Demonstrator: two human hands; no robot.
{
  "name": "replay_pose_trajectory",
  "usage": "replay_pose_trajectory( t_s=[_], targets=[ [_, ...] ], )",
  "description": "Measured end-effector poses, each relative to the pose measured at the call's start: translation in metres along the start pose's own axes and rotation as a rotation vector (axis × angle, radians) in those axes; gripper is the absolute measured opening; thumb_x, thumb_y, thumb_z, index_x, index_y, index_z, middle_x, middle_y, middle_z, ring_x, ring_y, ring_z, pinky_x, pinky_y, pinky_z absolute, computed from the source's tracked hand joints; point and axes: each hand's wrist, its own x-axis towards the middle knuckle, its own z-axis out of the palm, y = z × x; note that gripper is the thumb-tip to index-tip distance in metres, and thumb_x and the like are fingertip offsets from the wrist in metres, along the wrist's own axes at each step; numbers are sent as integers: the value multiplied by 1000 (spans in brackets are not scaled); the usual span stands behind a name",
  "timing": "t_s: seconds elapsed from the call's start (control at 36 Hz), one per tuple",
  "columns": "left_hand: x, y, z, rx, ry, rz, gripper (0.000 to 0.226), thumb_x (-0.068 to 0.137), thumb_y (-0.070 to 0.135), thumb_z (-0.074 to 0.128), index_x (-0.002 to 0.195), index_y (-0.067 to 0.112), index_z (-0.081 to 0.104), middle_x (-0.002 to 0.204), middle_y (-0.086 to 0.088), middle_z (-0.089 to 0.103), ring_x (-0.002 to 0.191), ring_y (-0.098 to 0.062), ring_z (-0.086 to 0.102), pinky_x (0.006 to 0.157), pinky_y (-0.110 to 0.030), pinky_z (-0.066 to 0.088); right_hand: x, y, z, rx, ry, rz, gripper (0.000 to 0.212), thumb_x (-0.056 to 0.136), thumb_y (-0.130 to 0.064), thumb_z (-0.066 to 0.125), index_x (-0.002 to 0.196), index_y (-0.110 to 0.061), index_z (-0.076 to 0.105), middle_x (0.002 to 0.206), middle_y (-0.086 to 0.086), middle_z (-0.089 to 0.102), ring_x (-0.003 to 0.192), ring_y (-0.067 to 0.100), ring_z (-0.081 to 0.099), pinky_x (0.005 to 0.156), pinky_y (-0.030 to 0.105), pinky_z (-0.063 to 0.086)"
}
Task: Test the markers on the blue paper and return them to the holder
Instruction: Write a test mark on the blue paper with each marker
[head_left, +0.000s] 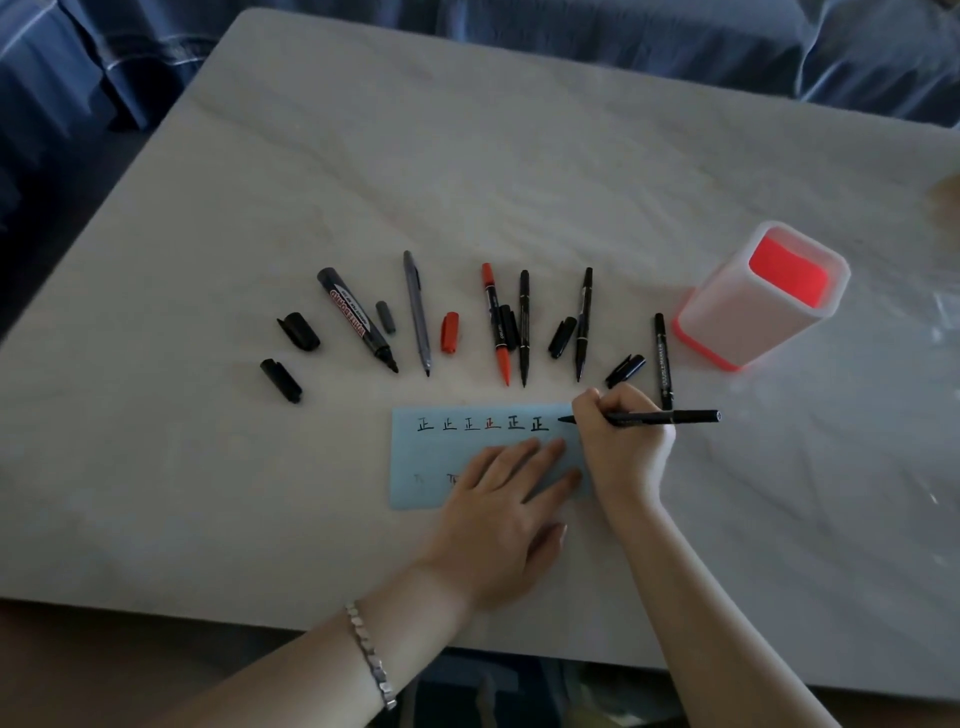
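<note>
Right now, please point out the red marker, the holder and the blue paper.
red marker (502, 361), head view, on its lower red section.
holder (737, 322), head view, on its white front wall.
blue paper (415, 452), head view, on its bare left part.

- A pale table (467, 156) with faint marble-like veining is filling most of the view, extending away from the left hand (498, 504) and the right hand (621, 441) on every side.
- Its rounded corner (249, 21) is showing well beyond the left hand.
- Creased blue cloth (649, 41) with light stripes is lying past the far table edge, well beyond both hands.
- A shadowed zone (47, 234) is running along the edge left of the left hand; its content cannot be told.
- A brownish surface (78, 670) is showing below the near edge, left of the left hand.
- Dim light is falling on the tabletop; lighter streaks (883, 467) are appearing right of the right hand.
</note>
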Motion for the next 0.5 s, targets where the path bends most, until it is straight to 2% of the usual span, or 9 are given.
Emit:
replay_pose_trajectory(
  t_s=[0.11, 0.17, 0.42, 0.5],
  targets=[
    [0, 0, 0, 6, -8, -1, 44, 84, 41, 43, 121, 25, 60, 132, -3, 56, 124, -20, 39, 102, -35, 25, 1, 3, 2, -14, 55, -37, 42, 74, -3, 59, 45, -18, 33, 41, -7, 31, 44, 7, 29, 46, 17, 26],
    [0, 0, 0, 1, -5, -3, 44, 84, 41, 43, 121, 25, 60, 132, -3, 56, 124, -20, 39, 102, -36, 25, 1, 4, 2, -5, 55, -45, 42, 73, -4, 59, 44, -20, 33, 39, -7, 36, 43, 7, 30, 46, 15, 26],
    [0, 1, -2, -4, -15, -3, 44, 84, 41, 42, 121, 24, 59, 134, -4, 55, 124, -22, 44, 103, -36, 27, 0, 2, 0, 11, 26, -18, 30, 73, 2, 60, 48, -1, 42, 39, -8, 40, 42, 5, 35, 44, 11, 28],
    [0, 1, -2, -6, -24, -12, 44, 85, 41, 42, 122, 24, 59, 134, -3, 54, 124, -22, 47, 103, -36, 27, -1, 2, 0, -2, 20, -14, 33, 70, 3, 58, 47, -5, 36, 41, -5, 34, 44, 8, 28, 43, 14, 24]
  ],
)
